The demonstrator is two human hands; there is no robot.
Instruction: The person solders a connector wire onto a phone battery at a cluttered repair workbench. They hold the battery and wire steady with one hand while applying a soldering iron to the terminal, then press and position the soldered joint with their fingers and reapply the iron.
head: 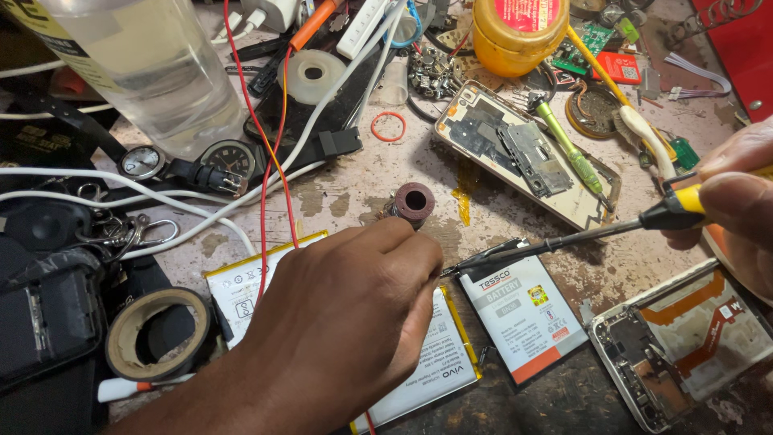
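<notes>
Across the whole frame, a worn, stained desk (354, 189) buried in repair clutter; nothing of the room beyond it. Upper left, a big clear plastic bottle (153, 64); lower left, a black pouch (44, 318) and a near-spent roll of tape (157, 332). Centre bottom, filling much of the view, the left hand (354, 322), fingers curled narrow and pinched on something small hidden beneath the fingertips, just beside a small dark-red ring-shaped part (414, 201) standing on the desk. Right edge, the right hand (737, 197), closed around a yellow-and-black soldering iron (580, 235), tip reaching down-left to the pinched spot. Beneath both, a flat battery with yellow edging (439, 358) under the left hand and a white-and-orange battery (523, 310) directly under the iron's shaft. Upper centre, an opened phone back (515, 153) with a green screwdriver (568, 149) lying on it; lower right, another opened phone (684, 338); top, an orange jar (519, 32). Red and white wires (270, 153) trailing from top to centre. Likely risks, as a judgement: hot tip very near bare fingertips, so a burn from any slip; shaft low over battery cells, so scorching or puncture from a dropped wrist; loose wires close enough to snag or melt.
</notes>
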